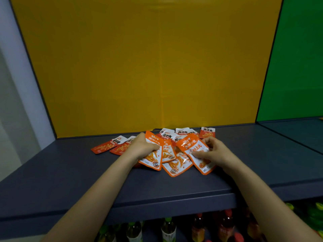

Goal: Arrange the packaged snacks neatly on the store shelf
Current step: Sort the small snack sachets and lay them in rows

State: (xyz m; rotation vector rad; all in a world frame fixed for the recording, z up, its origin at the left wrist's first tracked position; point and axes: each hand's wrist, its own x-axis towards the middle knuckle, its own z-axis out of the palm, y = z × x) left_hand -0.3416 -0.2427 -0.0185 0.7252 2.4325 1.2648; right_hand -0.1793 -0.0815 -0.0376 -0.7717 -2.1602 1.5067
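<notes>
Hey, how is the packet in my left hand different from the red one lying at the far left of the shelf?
The orange packet has an orange top and white body; the red packet has a white top and red body. The orange packet is gripped by the left hand; the red packet lies flat on the shelf, not held. Both are flat sealed snack pouches.

The packets (172,169) are being seen as glossy plastic film, with light being caught on smooth, slightly crinkled faces. The shelf (70,172) is being shown as a smooth, matt grey board. The yellow panel (139,67) is being seen as a matt, card-like sheet marked by faint fold lines; the green panel (297,67) is being shown matt too. The bottles (168,229) are being seen, blurred, as shiny clear plastic.
</notes>
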